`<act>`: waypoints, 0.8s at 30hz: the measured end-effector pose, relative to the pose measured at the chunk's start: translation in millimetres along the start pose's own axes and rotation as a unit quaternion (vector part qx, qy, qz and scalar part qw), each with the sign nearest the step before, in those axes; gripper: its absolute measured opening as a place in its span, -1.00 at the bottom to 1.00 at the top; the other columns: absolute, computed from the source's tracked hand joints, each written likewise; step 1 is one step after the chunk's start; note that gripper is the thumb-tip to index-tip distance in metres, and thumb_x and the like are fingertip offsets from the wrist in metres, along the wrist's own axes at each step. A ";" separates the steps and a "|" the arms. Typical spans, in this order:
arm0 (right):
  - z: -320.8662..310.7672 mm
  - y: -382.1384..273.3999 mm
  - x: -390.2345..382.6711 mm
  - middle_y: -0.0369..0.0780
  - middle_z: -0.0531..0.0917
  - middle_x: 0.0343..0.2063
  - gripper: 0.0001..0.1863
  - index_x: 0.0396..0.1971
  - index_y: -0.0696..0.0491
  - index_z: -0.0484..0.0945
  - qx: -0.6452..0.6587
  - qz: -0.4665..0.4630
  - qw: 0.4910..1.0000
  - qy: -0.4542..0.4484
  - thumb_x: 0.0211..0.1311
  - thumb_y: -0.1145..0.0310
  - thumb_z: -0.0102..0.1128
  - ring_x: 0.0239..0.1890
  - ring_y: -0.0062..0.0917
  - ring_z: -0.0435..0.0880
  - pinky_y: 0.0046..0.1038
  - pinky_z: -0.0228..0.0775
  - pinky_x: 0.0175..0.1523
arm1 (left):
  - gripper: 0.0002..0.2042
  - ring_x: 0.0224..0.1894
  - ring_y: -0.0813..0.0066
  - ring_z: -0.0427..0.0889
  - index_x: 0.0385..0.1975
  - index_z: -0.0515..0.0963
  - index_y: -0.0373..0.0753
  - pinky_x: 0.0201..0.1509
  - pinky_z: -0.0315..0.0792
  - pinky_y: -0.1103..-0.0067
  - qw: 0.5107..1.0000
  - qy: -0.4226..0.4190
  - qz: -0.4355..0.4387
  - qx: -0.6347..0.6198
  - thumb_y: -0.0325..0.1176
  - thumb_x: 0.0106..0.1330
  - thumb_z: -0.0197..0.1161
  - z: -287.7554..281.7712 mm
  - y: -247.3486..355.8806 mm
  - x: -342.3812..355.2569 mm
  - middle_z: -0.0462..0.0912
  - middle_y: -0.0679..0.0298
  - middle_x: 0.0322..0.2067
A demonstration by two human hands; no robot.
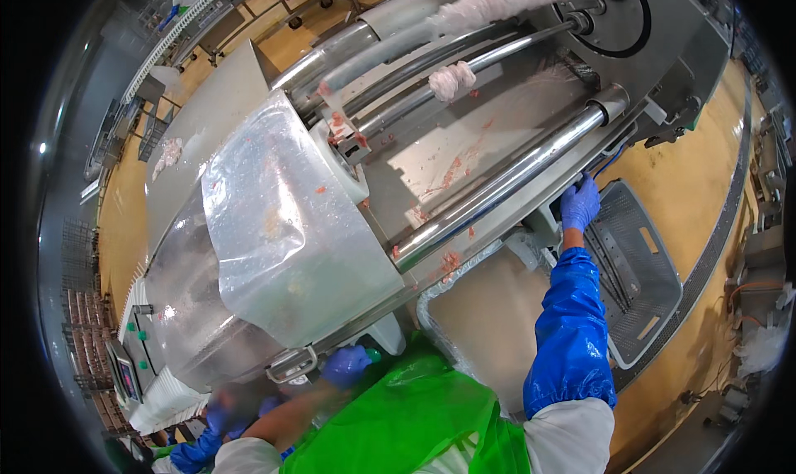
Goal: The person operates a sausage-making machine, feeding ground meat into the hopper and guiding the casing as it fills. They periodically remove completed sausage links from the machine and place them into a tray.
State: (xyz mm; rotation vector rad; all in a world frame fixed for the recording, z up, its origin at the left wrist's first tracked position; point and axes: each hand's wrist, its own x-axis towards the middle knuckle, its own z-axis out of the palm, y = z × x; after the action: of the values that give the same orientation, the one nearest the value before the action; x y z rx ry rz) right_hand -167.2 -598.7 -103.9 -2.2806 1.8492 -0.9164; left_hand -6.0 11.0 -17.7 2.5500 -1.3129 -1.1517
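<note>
My left hand (pixel 347 366), in a purple-blue glove, is at the near edge of a large steel machine (pixel 497 134), below a clear plastic cover (pixel 290 225). Its fingers look curled, beside a green button (pixel 374 355) on a pale housing. My right hand (pixel 580 203), gloved the same way, reaches out to the machine's front edge farther right. Its fingers curl over a part there that they hide; a blue cable (pixel 611 163) passes close by. Polished rollers cross the machine, one wrapped in crumpled whitish film (pixel 502 8). Reddish meat scraps (pixel 450 262) dot the surfaces.
Under my right arm stands a tub lined with plastic (pixel 489 308). A grey perforated crate (pixel 634 267) is right of that arm. Another person's blue sleeve (pixel 195 453) shows at lower left, near a control panel (pixel 128 370). Wheeled racks stand at the back on the yellow floor (pixel 696 142).
</note>
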 end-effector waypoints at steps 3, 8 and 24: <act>-4.1 -3.2 1.7 -0.08 0.64 -0.20 -0.56 -0.01 -0.08 0.56 0.006 0.007 1.000 -0.004 0.00 0.33 0.12 -0.10 -0.13 0.59 -0.12 0.41 0.01 | -0.68 -0.30 -0.09 0.62 -0.43 0.56 -0.25 -0.22 0.47 0.17 0.998 -0.010 -0.056 -0.041 -0.06 0.24 0.17 -7.9 2.2 -0.7 0.62 -0.06 -0.40; -8.1 -8.3 3.4 -0.07 0.66 -0.22 -0.60 -0.05 -0.11 0.58 0.006 0.031 0.999 -0.014 0.02 0.34 0.11 -0.13 -0.10 0.61 -0.08 0.43 -0.03 | -0.69 -0.32 -0.05 0.64 -0.47 0.59 -0.25 -0.22 0.49 0.21 0.998 -0.018 -0.041 -0.047 -0.07 0.17 0.23 -14.5 2.6 5.3 0.63 -0.04 -0.40; -1.4 -1.8 0.1 -0.04 0.66 -0.19 -0.62 -0.09 0.00 0.58 0.020 -0.015 0.999 0.020 0.03 0.37 0.09 -0.08 -0.10 0.60 -0.10 0.41 0.03 | -0.78 -0.38 -0.05 0.61 -0.47 0.57 -0.22 -0.29 0.45 0.23 0.996 -0.025 -0.045 -0.067 -0.18 0.18 0.21 -13.6 -1.7 7.3 0.62 -0.01 -0.44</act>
State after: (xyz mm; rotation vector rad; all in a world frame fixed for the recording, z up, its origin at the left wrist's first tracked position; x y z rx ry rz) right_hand -166.3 -597.9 -101.9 -2.2898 1.7992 -1.0013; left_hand 6.5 3.1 -12.9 2.5234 -1.0997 -1.2808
